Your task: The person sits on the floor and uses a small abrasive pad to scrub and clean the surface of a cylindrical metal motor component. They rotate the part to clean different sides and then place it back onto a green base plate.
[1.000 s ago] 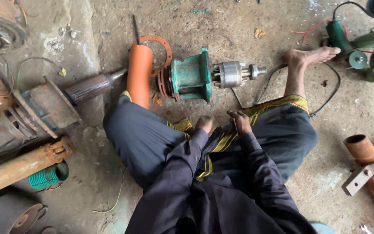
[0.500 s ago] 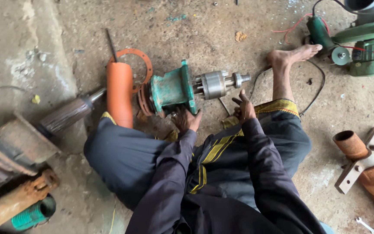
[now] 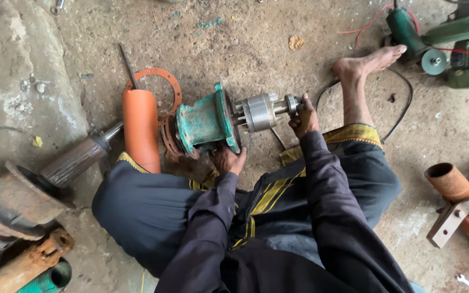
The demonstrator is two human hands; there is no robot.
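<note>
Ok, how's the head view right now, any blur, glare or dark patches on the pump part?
Head view: sharp, with soft, even light; no glare on the steel rotor; the green housing is clear; shade hides the left hand; right hand well lit; edges bend slightly.

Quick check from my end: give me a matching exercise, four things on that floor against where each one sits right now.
Things:
1. green housing
2. orange tube
3. steel shaft
4. orange ring

Places:
A. flat on the floor beyond the tube
B. gripped at its tip by the right hand
C. steadied from below by the left hand
D. beside the knee, left of the housing

Pairs: 1-C, 2-D, 3-B, 4-A
</note>
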